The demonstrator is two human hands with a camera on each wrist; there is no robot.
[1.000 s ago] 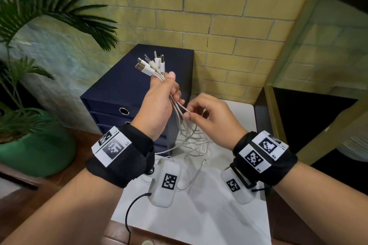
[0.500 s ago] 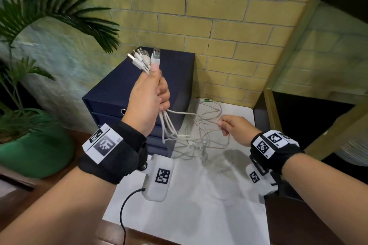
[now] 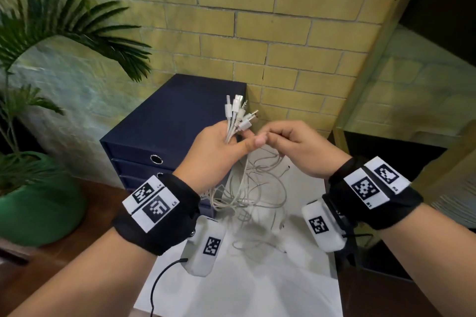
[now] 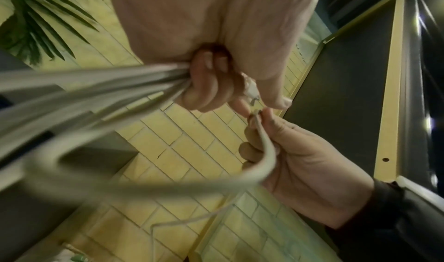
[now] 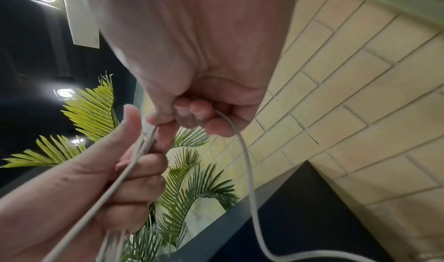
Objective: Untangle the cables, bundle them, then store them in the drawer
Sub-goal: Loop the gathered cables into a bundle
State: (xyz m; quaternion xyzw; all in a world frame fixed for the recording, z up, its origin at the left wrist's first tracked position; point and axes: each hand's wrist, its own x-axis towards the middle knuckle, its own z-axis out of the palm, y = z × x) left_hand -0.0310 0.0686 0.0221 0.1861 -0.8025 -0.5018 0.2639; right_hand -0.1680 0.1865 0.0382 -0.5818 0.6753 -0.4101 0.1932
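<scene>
My left hand (image 3: 226, 144) grips a bunch of white cables (image 3: 255, 195) just below their plugs (image 3: 238, 112), which fan out upward. The loose lengths hang in tangled loops down to the white table top (image 3: 257, 288). My right hand (image 3: 291, 147) is right beside the left and pinches one cable end (image 5: 230, 125) against the bunch. In the left wrist view the left hand's fingers (image 4: 204, 87) are curled round the cables (image 4: 96, 87), and the right hand (image 4: 288, 152) holds a looped strand (image 4: 264, 148). The navy drawer unit (image 3: 164, 121) stands behind, its drawers closed.
A potted palm in a green pot (image 3: 33, 208) stands at the left on the brown floor. A yellow brick wall (image 3: 257, 33) runs behind the drawer unit. A dark cabinet with a pale frame (image 3: 386, 152) borders the table at the right.
My right hand came up from low on the right, bringing a cable end to the left hand. My left hand dropped and moved right, so the plugs now sit lower.
</scene>
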